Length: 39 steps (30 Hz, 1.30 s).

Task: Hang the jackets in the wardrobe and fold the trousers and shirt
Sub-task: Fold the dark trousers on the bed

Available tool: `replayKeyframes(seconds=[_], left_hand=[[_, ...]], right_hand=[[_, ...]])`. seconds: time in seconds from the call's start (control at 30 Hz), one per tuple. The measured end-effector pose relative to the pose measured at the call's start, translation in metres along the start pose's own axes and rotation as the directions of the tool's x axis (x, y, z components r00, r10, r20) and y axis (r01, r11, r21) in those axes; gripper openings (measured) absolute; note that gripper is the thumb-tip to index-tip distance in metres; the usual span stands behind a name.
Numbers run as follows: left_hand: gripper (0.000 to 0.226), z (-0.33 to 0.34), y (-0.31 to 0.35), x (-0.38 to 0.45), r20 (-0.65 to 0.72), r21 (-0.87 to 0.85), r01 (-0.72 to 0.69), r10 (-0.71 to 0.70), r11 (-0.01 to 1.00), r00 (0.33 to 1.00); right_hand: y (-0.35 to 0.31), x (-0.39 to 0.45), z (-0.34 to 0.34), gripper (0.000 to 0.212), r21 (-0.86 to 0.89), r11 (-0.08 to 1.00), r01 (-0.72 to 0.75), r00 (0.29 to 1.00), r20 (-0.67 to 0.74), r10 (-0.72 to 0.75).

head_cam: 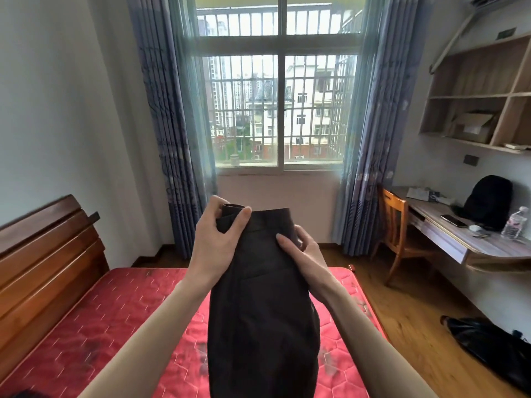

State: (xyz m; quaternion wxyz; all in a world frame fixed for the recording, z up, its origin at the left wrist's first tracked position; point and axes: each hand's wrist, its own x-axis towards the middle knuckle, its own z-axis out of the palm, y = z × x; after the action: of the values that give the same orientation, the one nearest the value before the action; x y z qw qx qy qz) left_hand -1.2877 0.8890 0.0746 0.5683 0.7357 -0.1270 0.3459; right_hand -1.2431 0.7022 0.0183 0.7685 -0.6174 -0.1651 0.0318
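Dark brown trousers (pixel 263 311) hang upright in front of me above the red mattress (pixel 115 311), waistband at the top. My left hand (pixel 218 239) pinches the left corner of the waistband between thumb and fingers. My right hand (pixel 304 254) grips the right side of the waistband a little lower, thumb on the front of the cloth. The legs drop out of view at the bottom edge. No jacket, shirt or wardrobe shows in this view.
A wooden headboard (pixel 43 254) stands at the left. A barred window (pixel 275 90) with blue curtains faces me. At the right are a wooden chair (pixel 398 234), a desk (pixel 465 239) with a black backpack (pixel 488 199), bottle and phone, and a black bag (pixel 488 346) on the floor.
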Motion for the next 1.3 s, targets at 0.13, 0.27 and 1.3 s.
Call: replayKeyframes(seconds=[0.13,0.27,1.3], left_hand=[[0.060,-0.023,-0.017,0.006,0.200,0.221,-0.186,0.142,0.957,0.969],[0.048,-0.039,-0.031,0.013,0.402,0.348,-0.471,0.325,0.810,0.856],[0.017,-0.010,-0.037,0.053,0.730,0.273,0.018,-0.220,0.962,0.648]], right_hand=[[-0.005,0.006,0.000,0.022,-0.066,0.977,0.201,0.964,-0.163,-0.209],[-0.007,0.007,-0.006,0.016,-0.165,0.960,0.226,0.946,-0.197,-0.256],[-0.099,0.018,-0.068,0.031,-0.808,0.571,0.147,0.971,0.229,0.073]])
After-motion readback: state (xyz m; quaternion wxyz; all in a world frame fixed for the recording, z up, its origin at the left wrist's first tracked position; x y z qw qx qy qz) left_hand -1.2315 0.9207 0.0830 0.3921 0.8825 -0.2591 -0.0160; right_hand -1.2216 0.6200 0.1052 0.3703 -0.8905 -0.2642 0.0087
